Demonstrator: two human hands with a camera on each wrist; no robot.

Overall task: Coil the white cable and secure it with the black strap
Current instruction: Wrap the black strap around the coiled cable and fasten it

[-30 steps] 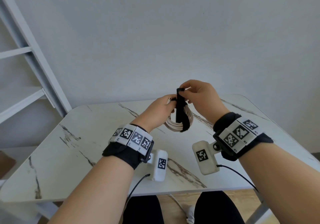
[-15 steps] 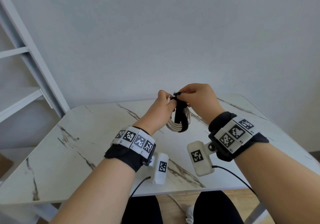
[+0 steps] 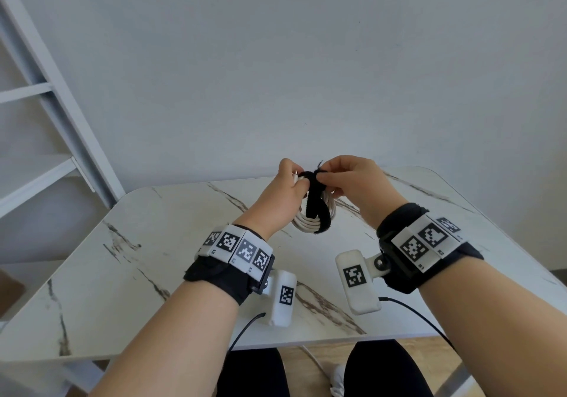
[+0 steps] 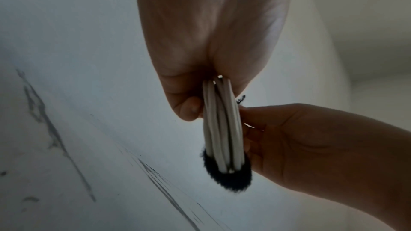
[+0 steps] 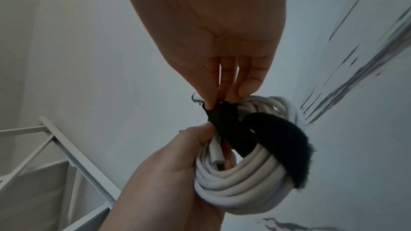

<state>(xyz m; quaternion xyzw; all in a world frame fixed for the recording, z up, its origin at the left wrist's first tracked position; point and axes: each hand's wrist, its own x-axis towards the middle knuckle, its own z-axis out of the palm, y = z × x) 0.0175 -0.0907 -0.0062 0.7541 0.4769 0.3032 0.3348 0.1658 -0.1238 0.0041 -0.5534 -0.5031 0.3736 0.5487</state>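
At centre left of the head view, the left hand (image 3: 287,192) grips the white cable (image 3: 306,224), its fingers curled around the upper part of the coil, likely so the loops stay bunched and cannot spring apart. The coil hangs just below, held clear above the marbled surface (image 3: 129,261). At centre right, the right hand (image 3: 352,181) pinches the end of the black strap (image 3: 319,209) at the top of the coil, apparently pressing it down onto itself to close the loop that already runs around the bundle.
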